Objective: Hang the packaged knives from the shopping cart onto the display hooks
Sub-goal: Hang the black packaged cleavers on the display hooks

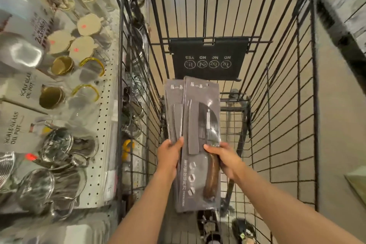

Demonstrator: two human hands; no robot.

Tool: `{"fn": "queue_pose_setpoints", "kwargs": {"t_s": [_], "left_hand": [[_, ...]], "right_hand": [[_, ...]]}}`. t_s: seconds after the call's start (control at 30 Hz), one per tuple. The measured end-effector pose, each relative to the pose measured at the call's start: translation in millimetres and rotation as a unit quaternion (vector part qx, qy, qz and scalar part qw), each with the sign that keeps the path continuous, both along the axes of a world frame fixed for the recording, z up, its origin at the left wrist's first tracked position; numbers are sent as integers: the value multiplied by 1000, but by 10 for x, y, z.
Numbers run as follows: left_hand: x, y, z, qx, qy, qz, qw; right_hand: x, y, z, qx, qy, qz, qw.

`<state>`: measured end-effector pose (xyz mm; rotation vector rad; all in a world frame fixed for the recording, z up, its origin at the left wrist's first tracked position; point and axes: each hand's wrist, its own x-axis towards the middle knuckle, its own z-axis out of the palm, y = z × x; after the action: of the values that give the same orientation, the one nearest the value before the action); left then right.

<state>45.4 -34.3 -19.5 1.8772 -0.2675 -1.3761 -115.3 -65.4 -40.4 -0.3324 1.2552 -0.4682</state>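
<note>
Two grey packaged knives are held up inside the black wire shopping cart [277, 105]. The front package [200, 184] shows a dark cleaver blade and a brown wooden handle. My right hand [223, 156] grips its right edge, thumb across the front. A second package [174, 113] stands just behind and to the left. My left hand [169, 154] holds that one at its lower edge, thumb on its front. The display hooks are not in view.
A pegboard shelf [103, 125] on the left carries glass oil pots, gold-lidded jars and steel ware. The cart's folded black seat flap [208, 57] hangs behind the packages. Beige floor shows through the wires. Boxes stand at the upper right.
</note>
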Motion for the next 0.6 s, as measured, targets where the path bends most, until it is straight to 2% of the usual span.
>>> {"fn": "queue_pose_setpoints", "kwargs": {"t_s": [0.6], "left_hand": [[72,65,1764,-85,11,-63,994]], "right_hand": [[-272,85,1738,-144,-25,17,989]]}}
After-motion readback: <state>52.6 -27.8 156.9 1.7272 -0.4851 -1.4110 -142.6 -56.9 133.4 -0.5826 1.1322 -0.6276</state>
